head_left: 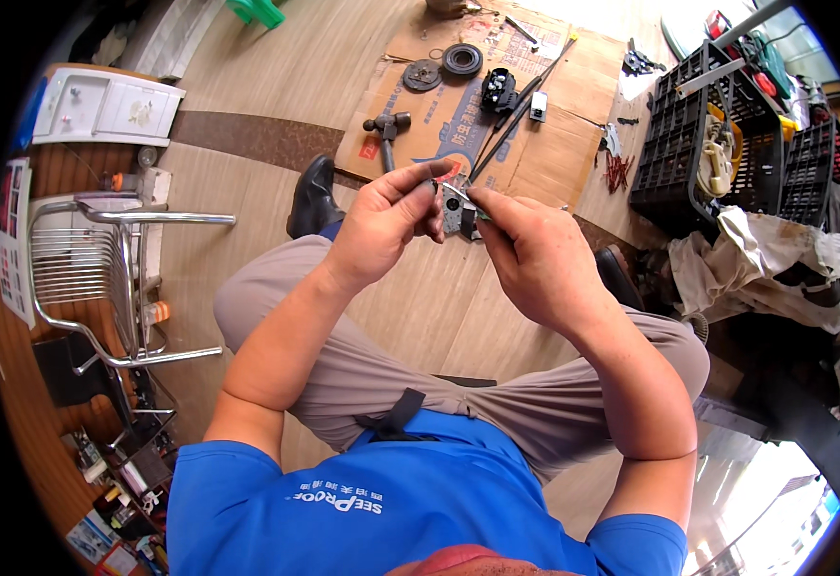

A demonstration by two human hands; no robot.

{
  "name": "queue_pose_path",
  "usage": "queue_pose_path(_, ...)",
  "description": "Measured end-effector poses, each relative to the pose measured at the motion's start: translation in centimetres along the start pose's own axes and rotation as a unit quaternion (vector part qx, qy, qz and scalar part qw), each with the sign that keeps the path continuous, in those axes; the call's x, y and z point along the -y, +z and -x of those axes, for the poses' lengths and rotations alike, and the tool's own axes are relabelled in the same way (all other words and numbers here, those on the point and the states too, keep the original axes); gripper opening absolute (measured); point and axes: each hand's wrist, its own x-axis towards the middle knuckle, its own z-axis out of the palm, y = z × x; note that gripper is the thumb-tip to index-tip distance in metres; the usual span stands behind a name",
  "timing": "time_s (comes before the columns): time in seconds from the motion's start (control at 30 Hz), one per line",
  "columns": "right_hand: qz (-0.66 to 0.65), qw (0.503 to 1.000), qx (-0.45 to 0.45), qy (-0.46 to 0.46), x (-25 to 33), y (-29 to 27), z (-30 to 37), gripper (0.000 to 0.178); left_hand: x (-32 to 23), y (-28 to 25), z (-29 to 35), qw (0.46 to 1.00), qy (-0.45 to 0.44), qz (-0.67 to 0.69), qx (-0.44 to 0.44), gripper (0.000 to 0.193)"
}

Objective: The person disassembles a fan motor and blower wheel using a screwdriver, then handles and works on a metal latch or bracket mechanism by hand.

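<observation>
Between my knees, above the floor, my left hand (396, 213) and my right hand (531, 245) hold a small grey metal part (452, 213) with a round dark hole and a black block on its lower right. The left thumb and fingers pinch its left side. On the right side, my right thumb and forefinger close on it, hiding its edge. Past the hands, a hammer (388, 136) lies on flattened cardboard (564, 144). Near it are a round metal disc (423, 75), a black ring-shaped part (462, 60), a black housing (499, 89) and a long dark cable (516, 117).
Black plastic crates (664, 144) with tools and cords stand at the right, a stained cloth (760, 269) draped below them. Reddish screws (617, 173) lie beside the cardboard. A metal-framed chair (132, 278) stands at the left, and a green plastic piece (257, 12) at the far left.
</observation>
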Motion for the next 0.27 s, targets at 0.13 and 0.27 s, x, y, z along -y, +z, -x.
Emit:
queue_pose_path(0.13,0.005,1.000,0.001,0.000,0.07,0.06,-0.07,0.022,0.05,-0.67,-0.08,0.994,-0.004,0.107,0.026,0.035)
queue_pose_path(0.27,-0.003,1.000,0.015,0.010,-0.09,0.11,-0.14,0.024,-0.32,-0.42,0.06,0.994,-0.019,0.106,0.005,0.036)
